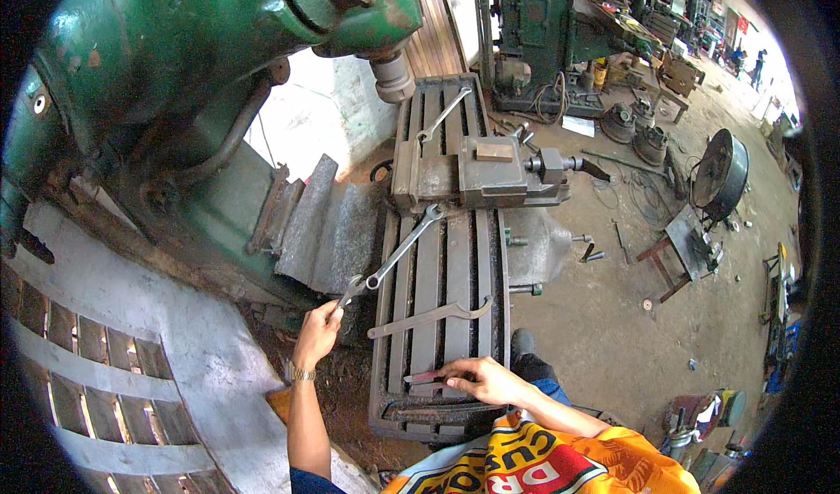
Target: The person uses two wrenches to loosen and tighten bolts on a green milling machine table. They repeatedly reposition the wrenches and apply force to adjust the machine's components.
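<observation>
My left hand [317, 335] is closed on a short metal wrench [353, 289], held just off the left edge of the slotted machine table [429, 271]. Right beside that wrench's head, a long combination wrench [404, 247] lies slantwise across the table. Over the near end of the table, the fingers of my right hand [479, 380] pinch a slim red and grey tool [423, 378], whose exact kind I cannot make out. Between my hands and the vise rests a hook spanner [430, 318], its curved end to the right.
A heavy machine vise [472, 175] with a small block on top sits across the table. Beyond it lies another wrench [444, 114]. The green milling machine head [192, 48] overhangs the upper left. To the right stand a black round drum [720, 175] and a low metal stand [687, 245].
</observation>
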A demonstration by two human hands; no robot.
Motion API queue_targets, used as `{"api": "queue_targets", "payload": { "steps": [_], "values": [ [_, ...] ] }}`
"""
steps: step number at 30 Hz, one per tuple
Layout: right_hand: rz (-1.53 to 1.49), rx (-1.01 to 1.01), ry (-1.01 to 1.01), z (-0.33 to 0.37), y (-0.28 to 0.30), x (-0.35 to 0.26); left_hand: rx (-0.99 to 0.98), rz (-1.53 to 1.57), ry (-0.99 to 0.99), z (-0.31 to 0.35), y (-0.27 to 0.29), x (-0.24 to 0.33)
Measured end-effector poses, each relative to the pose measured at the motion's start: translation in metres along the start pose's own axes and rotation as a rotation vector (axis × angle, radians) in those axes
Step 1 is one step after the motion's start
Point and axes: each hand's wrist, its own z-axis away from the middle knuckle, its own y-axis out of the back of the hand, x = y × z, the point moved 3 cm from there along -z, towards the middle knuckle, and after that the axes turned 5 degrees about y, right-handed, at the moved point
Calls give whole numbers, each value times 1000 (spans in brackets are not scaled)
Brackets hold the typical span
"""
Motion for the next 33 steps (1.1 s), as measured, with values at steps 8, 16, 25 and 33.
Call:
{"api": "queue_targets", "payload": {
  "steps": [8, 16, 25, 33],
  "values": [
    [11, -15, 3, -1, 0, 0, 57, -261, -90, -5, 1, 28],
    [13, -8, 11, 2, 4, 2, 78, -343, -89, -15, -3, 30],
    [8, -18, 20, 2, 5, 4, 31, -556, -76, -17, 7, 53],
    [31, -10, 25, 2, 2, 6, 24, -733, -45, -19, 8, 71]
  ]
}}
